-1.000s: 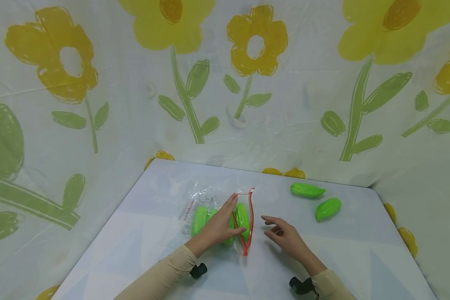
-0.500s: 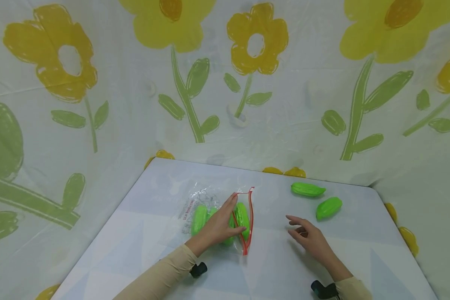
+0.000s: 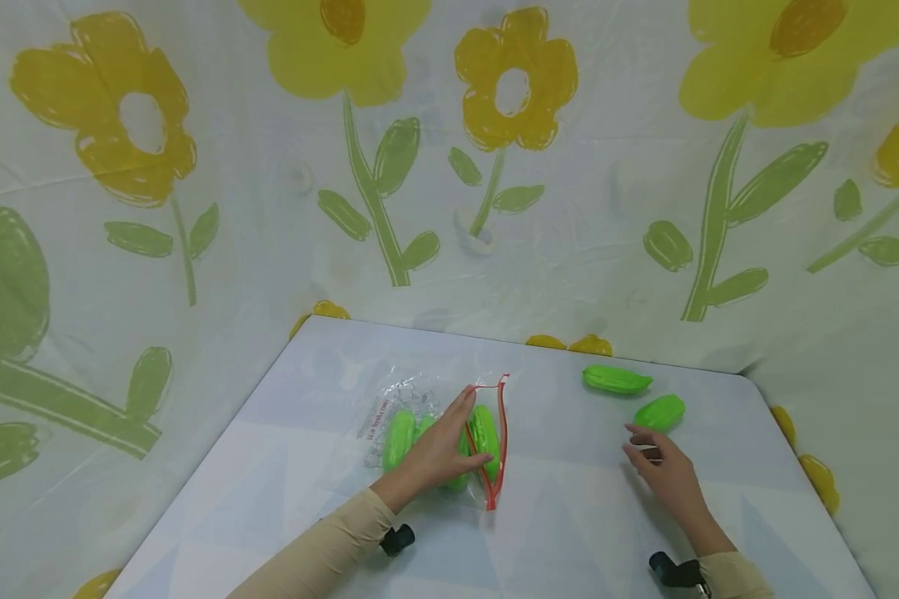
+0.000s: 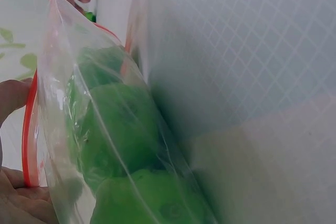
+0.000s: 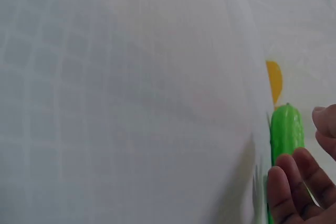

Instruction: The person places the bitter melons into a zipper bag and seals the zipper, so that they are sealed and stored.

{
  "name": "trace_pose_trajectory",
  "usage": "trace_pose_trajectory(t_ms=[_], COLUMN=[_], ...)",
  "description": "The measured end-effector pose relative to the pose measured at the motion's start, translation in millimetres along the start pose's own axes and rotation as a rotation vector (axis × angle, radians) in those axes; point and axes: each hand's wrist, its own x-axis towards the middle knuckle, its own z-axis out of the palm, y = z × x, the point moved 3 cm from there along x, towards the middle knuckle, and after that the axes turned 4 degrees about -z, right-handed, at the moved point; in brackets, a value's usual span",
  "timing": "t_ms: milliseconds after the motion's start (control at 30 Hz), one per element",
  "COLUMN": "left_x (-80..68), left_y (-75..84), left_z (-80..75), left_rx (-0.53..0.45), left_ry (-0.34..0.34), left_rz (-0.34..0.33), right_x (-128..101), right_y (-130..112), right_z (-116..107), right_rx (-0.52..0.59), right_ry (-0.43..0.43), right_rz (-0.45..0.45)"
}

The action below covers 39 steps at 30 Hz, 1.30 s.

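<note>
A clear zip bag (image 3: 427, 428) with a red seal strip lies left of centre on the pale surface (image 3: 285, 482), its mouth facing 3 o'clock and standing open. Green toy gourds in the bag (image 3: 399, 439) fill it; the left wrist view shows them pressed against the plastic. The left hand (image 3: 440, 449) rests on the bag with fingers (image 3: 460, 405) stretched toward 12 o'clock and the thumb hooked at the red mouth edge, pinching it up.

The right hand (image 3: 667, 474) lies well apart from the bag, at about 3 o'clock from it, fingers loosely bent and grasping nothing. Its fingertips sit just beside the nearer loose gourd (image 3: 659, 412), at the hand's 12 o'clock; whether they touch it I cannot tell. A second loose gourd (image 3: 617, 379) lies near that one, toward 11 o'clock, close to the far edge of the surface.

Between bag mouth and right hand the surface is bare. A flower-print sheet (image 3: 195, 208) rises right behind the far edge and drapes both sides, closing in the 9, 12 and 3 o'clock borders
</note>
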Motion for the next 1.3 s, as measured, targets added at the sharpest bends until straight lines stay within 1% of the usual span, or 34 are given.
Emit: trace_pose_trajectory(t_ms=[200,300,400,467,600,867,1100,1300], left_x=[0.0,0.0,-0.2,-0.3,0.0,0.1,-0.3,-0.1], left_y=[-0.8,-1.3,-1.4,-1.7,-2.4,-4.4,-3.5,-3.4], left_z=[-0.1,0.1,0.2,0.3,1.0,2.7,2.6,2.3], left_rx=[-0.002,-0.002,0.0,-0.003,-0.002,0.01,0.008,0.004], left_ry=[0.006,0.006,0.008,0.004,0.004,0.011,0.007,0.001], left_rz=[0.014,0.014,0.017,0.014,0.015,0.014,0.003,-0.003], right_x=[4,7,10,12,18,34,41,36], right_y=[8,10,12,13,16,22,27,22], right_z=[-9,-13,-16,-17,-18,-18,-16,-15], right_rx=[-0.047,-0.057,-0.055,-0.055,-0.071,-0.078,-0.104,-0.101], right_ry=[0.124,0.182,0.217,0.225,0.208,0.134,0.054,-0.026], right_rz=[0.034,0.068,0.106,0.129,0.174,0.26,0.276,0.282])
